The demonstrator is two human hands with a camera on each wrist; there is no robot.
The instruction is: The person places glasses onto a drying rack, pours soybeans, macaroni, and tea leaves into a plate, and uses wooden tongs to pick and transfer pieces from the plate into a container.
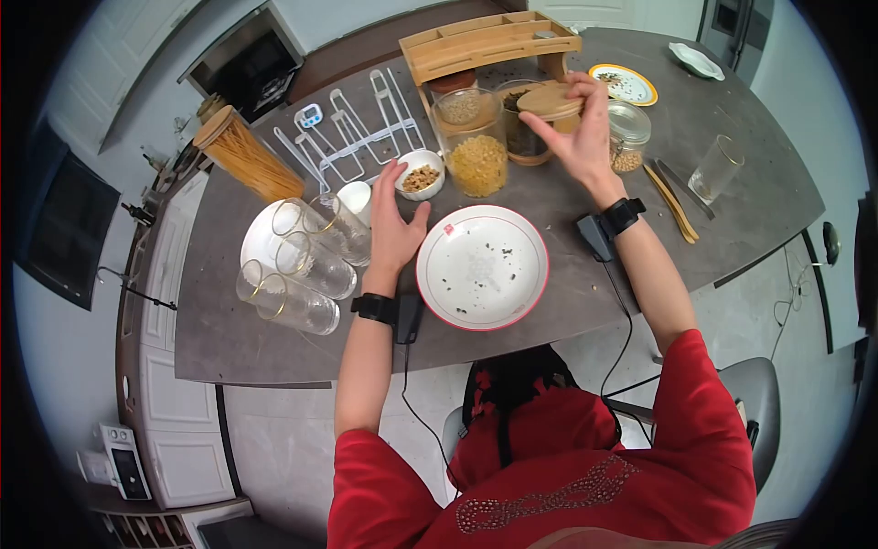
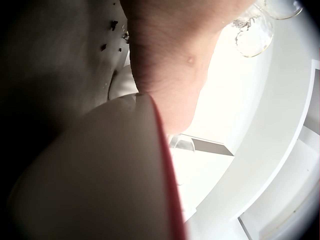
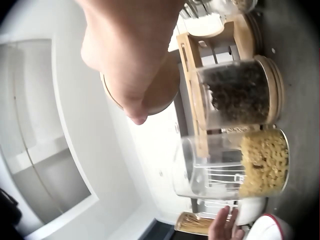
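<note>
Gripping wooden lid [image 1: 549, 99] w/ R hand [image 1: 590, 137] betw. thumb & fingers; holding it up nr mouth of jar of dark bits [image 1: 521, 142], apart from it; having L hand [image 1: 393, 229] loosely spread, w/ nothing gripped, just beside sm. white bowl of brown bits [image 1: 426, 194], can't tell if touching; facing red-rimmed plate of dark flakes [image 1: 512, 297] on grey table [image 1: 572, 274].

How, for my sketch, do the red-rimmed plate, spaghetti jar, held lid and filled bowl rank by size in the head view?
1. Plate
2. Spaghetti jar
3. Lid and bowl: look alike, lid partly hidden
</note>
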